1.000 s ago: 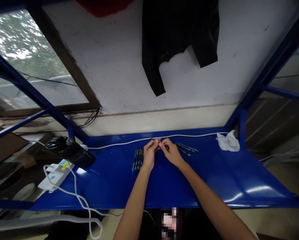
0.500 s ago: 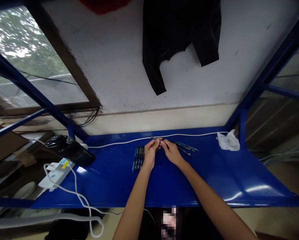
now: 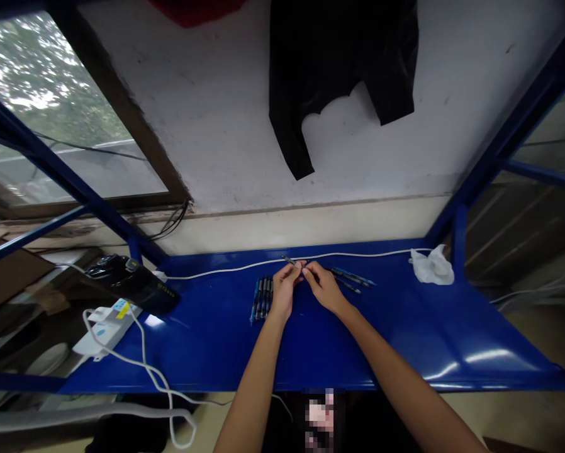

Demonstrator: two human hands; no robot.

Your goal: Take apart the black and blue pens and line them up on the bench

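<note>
My left hand point(image 3: 285, 286) is closed on a pen point(image 3: 287, 259), whose tip sticks out beyond the fingers to the upper left. Close against it, my right hand point(image 3: 321, 284) is closed with its fingertips together; anything between them is too small to make out. Several dark pens point(image 3: 262, 297) lie side by side left of my left hand, partly hidden by it. To the right of my right hand, more pens with blue parts point(image 3: 355, 277) rest on the blue table point(image 3: 320, 352).
A black bottle point(image 3: 136, 283) lies at the left beside a white power strip point(image 3: 106, 330) with looping cables. One white cable point(image 3: 226, 270) runs along the back. Crumpled white plastic point(image 3: 432, 265) sits at the back right. Blue posts point(image 3: 458, 242) flank the table; black clothing point(image 3: 343, 56) hangs above.
The fingers of my right hand have shifted slightly beside my left hand. My left hand and the pen in it look nearly unmoved.
</note>
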